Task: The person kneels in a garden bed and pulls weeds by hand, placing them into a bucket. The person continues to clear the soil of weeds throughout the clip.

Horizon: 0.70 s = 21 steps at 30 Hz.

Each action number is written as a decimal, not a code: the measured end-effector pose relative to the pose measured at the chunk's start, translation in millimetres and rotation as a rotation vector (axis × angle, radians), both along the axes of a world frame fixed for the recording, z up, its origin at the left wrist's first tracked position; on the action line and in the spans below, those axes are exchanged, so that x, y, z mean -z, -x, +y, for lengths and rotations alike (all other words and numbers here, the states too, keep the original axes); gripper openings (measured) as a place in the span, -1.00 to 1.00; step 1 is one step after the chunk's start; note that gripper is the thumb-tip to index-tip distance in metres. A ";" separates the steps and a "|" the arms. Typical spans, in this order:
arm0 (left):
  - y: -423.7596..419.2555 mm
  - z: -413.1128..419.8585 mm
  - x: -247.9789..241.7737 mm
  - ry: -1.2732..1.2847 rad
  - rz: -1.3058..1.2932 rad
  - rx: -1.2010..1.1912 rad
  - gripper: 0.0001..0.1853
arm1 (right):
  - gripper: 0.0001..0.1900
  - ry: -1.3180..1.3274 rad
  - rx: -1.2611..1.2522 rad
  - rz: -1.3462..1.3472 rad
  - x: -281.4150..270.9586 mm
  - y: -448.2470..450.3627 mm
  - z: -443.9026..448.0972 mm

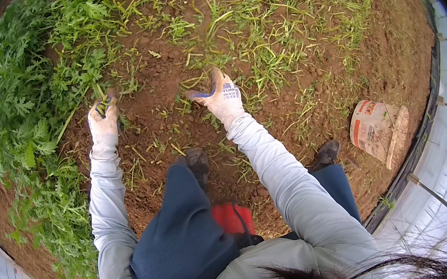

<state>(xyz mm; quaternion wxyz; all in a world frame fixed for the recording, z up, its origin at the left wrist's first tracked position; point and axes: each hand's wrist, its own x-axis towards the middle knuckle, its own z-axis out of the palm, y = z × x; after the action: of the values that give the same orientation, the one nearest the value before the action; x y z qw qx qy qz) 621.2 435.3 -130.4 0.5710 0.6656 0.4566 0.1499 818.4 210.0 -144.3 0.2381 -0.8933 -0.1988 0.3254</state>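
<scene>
My left hand [103, 112], in a soiled white knit work glove with blue marks, is at the edge of a dense stand of leafy green plants [27, 109] with lobed leaves. Its fingers are closed around a few plant stems [101, 107]. To its right, over bare brown soil, my right hand [220, 94] wears a matching glove. Thumb and fingers are spread apart, close above the ground beside some loose cut stems [200, 84]; it does not appear to hold anything.
Cut stems and leaves [279, 45] litter the soil ahead and to the right. A dirty white plastic bucket [373, 129] lies on its side at the right, near black edging [427, 127] and plastic sheeting [446, 112]. A red object [231, 218] is between my legs.
</scene>
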 end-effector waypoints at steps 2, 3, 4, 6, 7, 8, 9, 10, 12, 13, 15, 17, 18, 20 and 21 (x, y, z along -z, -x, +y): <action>0.8 -8.3 -8.4 0.019 0.063 -0.075 -0.89 | -0.19 0.026 -0.030 -0.054 -3.5 -5.0 12.4; 3.2 -9.9 -6.8 -0.006 0.083 -0.092 -0.89 | -0.21 0.039 -0.045 -0.080 -4.5 -4.4 16.3; 4.8 -11.0 -3.9 -0.001 0.084 -0.088 -0.89 | -0.35 -0.009 -0.026 -0.158 4.2 0.7 16.5; 3.6 -13.1 1.2 0.024 0.070 -0.080 -0.88 | -0.46 -0.047 -0.132 -0.178 10.0 9.7 18.1; 2.1 -13.9 7.4 0.031 0.054 -0.088 -0.85 | -0.51 -0.066 -0.185 -0.190 13.2 14.9 18.5; 0.2 -13.2 8.8 -0.025 0.128 -0.037 -0.83 | -0.56 -0.009 -0.265 -0.248 21.1 22.7 18.1; -3.7 -13.0 6.8 -0.083 0.200 0.011 -0.81 | -0.56 -0.017 -0.304 -0.260 23.8 24.8 17.0; -6.1 -13.0 10.3 -0.102 0.200 0.026 -0.74 | -0.57 -0.062 -0.292 -0.261 29.5 24.0 15.6; -10.9 -9.0 27.2 -0.297 0.208 0.084 -0.65 | -0.60 -0.130 -0.221 -0.169 29.0 15.2 15.6; -18.8 -7.1 29.7 -0.372 0.193 0.097 -0.62 | -0.62 -0.153 -0.161 -0.077 24.2 7.8 17.0; -38.1 2.3 26.4 -0.376 0.138 0.227 -0.63 | -0.59 -0.213 -0.104 0.020 47.1 -5.7 8.7; -34.3 32.2 68.3 -0.457 0.179 0.228 -0.60 | -0.54 -0.175 -0.013 0.282 29.0 0.0 19.0; -42.3 37.0 71.3 -0.255 0.120 0.173 -0.58 | -0.53 -0.281 0.060 0.301 10.8 2.1 19.1; -60.8 38.8 50.2 0.042 0.043 0.215 -0.53 | -0.55 -0.500 0.298 0.521 -14.4 -0.7 15.7; -59.2 46.0 67.3 -0.082 -0.033 0.156 -0.43 | -0.60 -0.565 0.280 0.783 -43.3 -7.9 26.4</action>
<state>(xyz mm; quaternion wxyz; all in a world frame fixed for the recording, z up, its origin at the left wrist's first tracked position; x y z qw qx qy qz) 680.4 481.3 -197.7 0.5606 0.7194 0.3876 0.1343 826.3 236.4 -101.0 0.5688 -0.6229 -0.0531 0.5344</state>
